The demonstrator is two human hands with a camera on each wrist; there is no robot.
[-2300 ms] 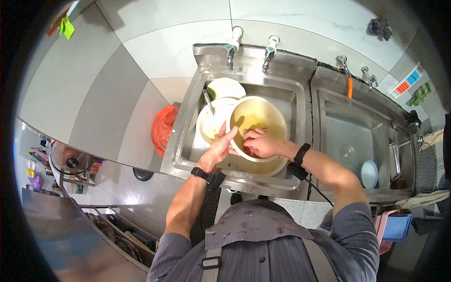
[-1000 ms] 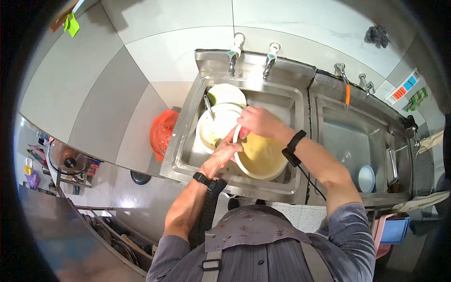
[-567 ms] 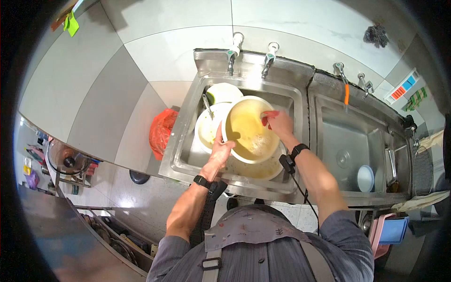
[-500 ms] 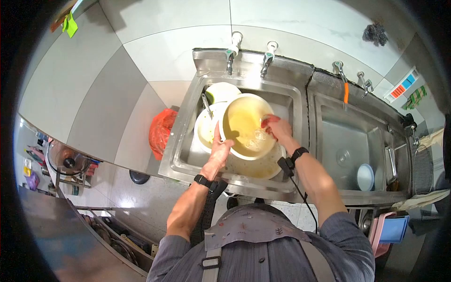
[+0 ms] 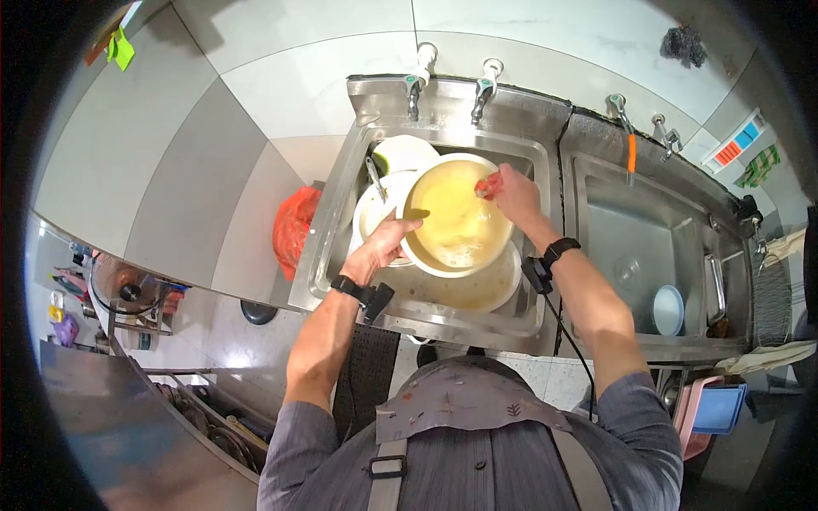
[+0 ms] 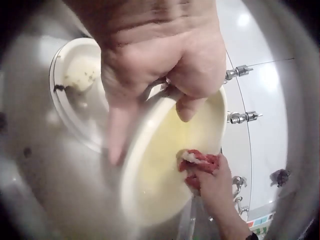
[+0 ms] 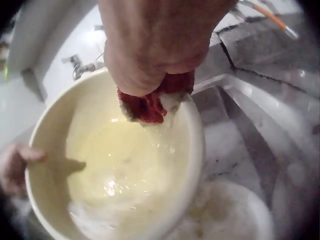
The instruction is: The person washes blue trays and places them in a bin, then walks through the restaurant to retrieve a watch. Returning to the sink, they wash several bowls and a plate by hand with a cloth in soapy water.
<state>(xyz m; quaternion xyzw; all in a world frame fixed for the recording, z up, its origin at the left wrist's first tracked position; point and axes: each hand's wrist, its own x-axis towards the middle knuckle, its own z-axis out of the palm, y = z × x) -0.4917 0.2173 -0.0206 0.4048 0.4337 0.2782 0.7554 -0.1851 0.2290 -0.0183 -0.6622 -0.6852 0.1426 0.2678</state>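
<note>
A cream bowl [image 5: 452, 213] with yellowish, slightly foamy liquid is held tilted over the left sink. The left hand [image 5: 385, 240] grips its left rim, thumb inside and fingers outside, as the left wrist view [image 6: 160, 65] also shows. At the upper right rim the right hand [image 5: 518, 194] pinches a red cloth or scrubber [image 5: 488, 186]; in the right wrist view this red piece [image 7: 155, 102] touches the inner wall near the rim. Beneath lies a larger pale basin [image 5: 477, 294] with murky liquid. Left of the bowl sits another bowl [image 5: 368, 213] with a spoon [image 5: 375, 177].
A pale dish [image 5: 407, 152] sits at the sink's back left. Two taps [image 5: 413, 98] [image 5: 482, 100] stand behind the sink. The right sink [image 5: 626, 230] holds a light blue bowl [image 5: 668, 310]. A red plastic bag [image 5: 296, 232] hangs left of the sink.
The right hand has gone from the bowl's lower part, past its left rim, to the upper right rim with the red piece. The left hand still holds the bowl, which has shifted and tilted differently.
</note>
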